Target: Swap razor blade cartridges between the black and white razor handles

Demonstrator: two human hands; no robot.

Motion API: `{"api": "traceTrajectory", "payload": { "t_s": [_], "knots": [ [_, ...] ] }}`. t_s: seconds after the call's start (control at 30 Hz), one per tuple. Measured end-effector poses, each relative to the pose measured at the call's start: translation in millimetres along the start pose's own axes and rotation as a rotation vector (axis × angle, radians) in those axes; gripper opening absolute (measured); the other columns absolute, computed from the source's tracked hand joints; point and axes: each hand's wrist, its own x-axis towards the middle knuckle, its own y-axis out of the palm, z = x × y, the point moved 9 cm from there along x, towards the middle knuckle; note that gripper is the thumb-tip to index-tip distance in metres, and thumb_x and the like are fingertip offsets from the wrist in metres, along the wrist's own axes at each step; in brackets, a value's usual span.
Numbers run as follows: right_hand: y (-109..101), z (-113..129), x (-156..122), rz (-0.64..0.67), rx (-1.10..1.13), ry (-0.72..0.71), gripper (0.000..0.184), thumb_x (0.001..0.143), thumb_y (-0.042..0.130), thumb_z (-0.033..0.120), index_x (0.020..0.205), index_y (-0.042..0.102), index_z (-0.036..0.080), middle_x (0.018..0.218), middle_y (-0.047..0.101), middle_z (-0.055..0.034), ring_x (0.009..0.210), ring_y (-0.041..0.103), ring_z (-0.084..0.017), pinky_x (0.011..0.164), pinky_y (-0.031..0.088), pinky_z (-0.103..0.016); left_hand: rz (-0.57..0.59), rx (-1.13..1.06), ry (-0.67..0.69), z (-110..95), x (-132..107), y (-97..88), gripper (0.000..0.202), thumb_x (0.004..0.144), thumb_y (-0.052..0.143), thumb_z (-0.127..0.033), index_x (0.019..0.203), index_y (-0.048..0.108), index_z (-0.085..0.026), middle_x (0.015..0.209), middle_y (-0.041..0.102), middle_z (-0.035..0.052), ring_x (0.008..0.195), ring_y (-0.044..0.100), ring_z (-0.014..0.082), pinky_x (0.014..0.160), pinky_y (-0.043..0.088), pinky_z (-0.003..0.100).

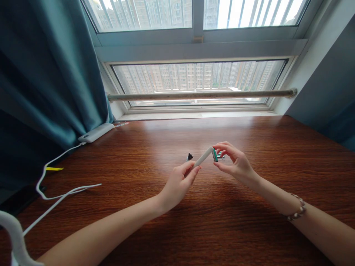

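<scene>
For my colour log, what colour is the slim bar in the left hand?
The slim bar is off-white, seen best in the head view.

Head-worn view, forward and down.

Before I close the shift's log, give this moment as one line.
left hand: holds white stick; right hand: holds green-and-black piece by stick's far end; table: small dark item beyond left hand

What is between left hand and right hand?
Head view: a slim white bar, held by left hand, and a flat green-black piece, held by right hand.
</scene>
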Motion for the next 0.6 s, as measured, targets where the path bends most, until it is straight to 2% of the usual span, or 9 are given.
{"api": "traceTrajectory", "payload": {
  "t_s": [0.13, 0.43, 0.6],
  "knots": [
    [1.9, 3.3, -0.2, 0.012, -0.030, -0.029, 0.040, 0.068, 0.062, 0.014, 0.106, 0.054, 0.021, 0.097, 0.052, -0.0051, 0.083, 0.051, -0.017, 0.070, 0.043, -0.031, 0.048, 0.010, -0.001, -1.0, -1.8, 4.7, 0.028, 0.084, 0.039, -0.040, 0.080, 0.053, -0.016, 0.054, 0.036, -0.0058, 0.049, 0.033, 0.0076, 0.047, 0.026, 0.021],
    [-4.7, -4.3, 1.2, -0.030, -0.005, 0.008, 0.037, 0.069, 0.063, 0.017, 0.105, 0.054, 0.021, 0.096, 0.052, -0.0054, 0.083, 0.052, -0.017, 0.071, 0.043, -0.032, 0.029, -0.079, -0.037, 5.4, 2.1, 3.5, 0.030, 0.084, 0.037, -0.042, 0.081, 0.052, -0.016, 0.052, 0.037, -0.0059, 0.048, 0.034, 0.0080, 0.046, 0.027, 0.022],
    [-2.0, -0.2, 1.8, -0.010, -0.023, -0.015, 0.038, 0.069, 0.063, 0.017, 0.105, 0.054, 0.021, 0.095, 0.053, -0.0053, 0.083, 0.052, -0.017, 0.070, 0.043, -0.032, 0.102, -0.105, 0.003, -0.5, 0.2, 10.5, 0.028, 0.084, 0.039, -0.040, 0.084, 0.053, -0.016, 0.053, 0.038, -0.0054, 0.051, 0.035, 0.0084, 0.050, 0.029, 0.022]
  ]
}}
